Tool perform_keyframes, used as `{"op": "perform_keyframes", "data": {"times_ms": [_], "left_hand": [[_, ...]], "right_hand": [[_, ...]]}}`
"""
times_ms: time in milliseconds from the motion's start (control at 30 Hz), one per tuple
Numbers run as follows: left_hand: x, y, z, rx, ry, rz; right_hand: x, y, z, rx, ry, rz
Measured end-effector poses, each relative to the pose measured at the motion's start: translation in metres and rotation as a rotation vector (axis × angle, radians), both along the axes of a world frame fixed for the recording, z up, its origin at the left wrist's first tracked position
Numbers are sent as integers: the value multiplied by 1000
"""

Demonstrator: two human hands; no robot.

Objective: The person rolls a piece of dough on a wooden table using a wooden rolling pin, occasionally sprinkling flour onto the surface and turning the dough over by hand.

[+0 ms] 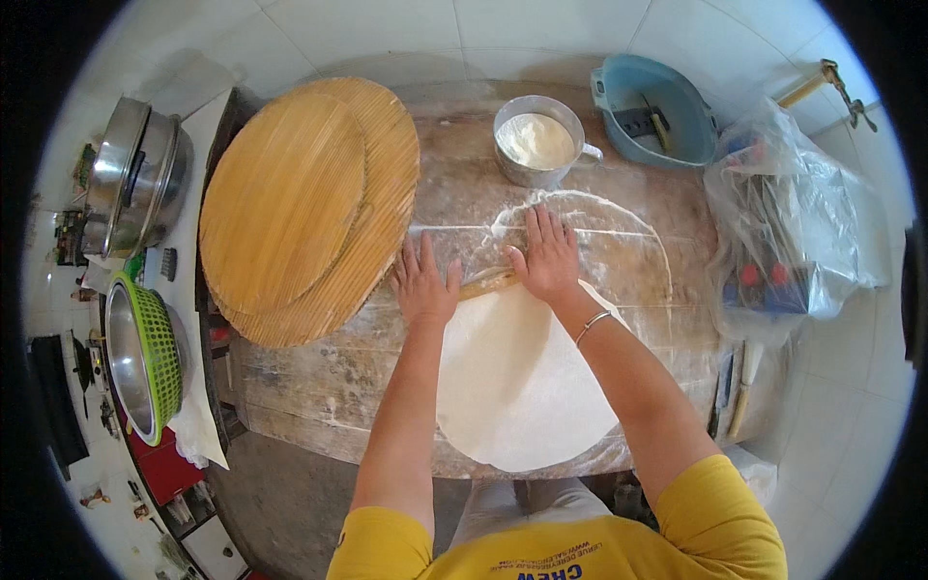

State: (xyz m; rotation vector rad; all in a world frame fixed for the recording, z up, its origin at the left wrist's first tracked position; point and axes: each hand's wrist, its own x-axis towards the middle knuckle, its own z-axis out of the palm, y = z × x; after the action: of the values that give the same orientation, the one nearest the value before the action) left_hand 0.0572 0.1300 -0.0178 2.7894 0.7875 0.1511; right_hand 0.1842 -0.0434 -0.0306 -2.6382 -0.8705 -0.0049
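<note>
A wide, thin sheet of pale dough (517, 396) lies on the floured wooden board (319, 391), reaching its near edge. Across the far end of the dough lies a wooden rolling pin (488, 283), only its middle showing between my hands. My left hand (426, 280) rests over the pin's left part, fingers stretched forward and spread. Over its right part is my right hand (547, 253), also flat with fingers extended; a bracelet circles that wrist. Neither hand wraps round the pin. Beyond my right hand stands a metal mug (512, 172) of white flour (535, 141).
Two round wooden lids (300, 193) overlap at the left. A blue plastic basin (628, 145) stands at the far right, near a plastic-covered stack (802, 222). A knife (721, 391) lies at the right edge. Farther left are a green colander (164, 362) and steel pots (145, 184).
</note>
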Motion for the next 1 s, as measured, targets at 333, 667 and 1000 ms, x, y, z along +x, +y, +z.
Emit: {"op": "perform_keyframes", "data": {"times_ms": [333,667,1000], "left_hand": [[-76,-24,-10,-71,77,-591],[10,-35,-14,-4,-12,-195],[54,-28,-29,11,-52,-404]], "right_hand": [[-113,-102,12,-24,174,16],[-13,-80,-13,75,-26,96],[6,-70,-16,59,-56,-279]]}}
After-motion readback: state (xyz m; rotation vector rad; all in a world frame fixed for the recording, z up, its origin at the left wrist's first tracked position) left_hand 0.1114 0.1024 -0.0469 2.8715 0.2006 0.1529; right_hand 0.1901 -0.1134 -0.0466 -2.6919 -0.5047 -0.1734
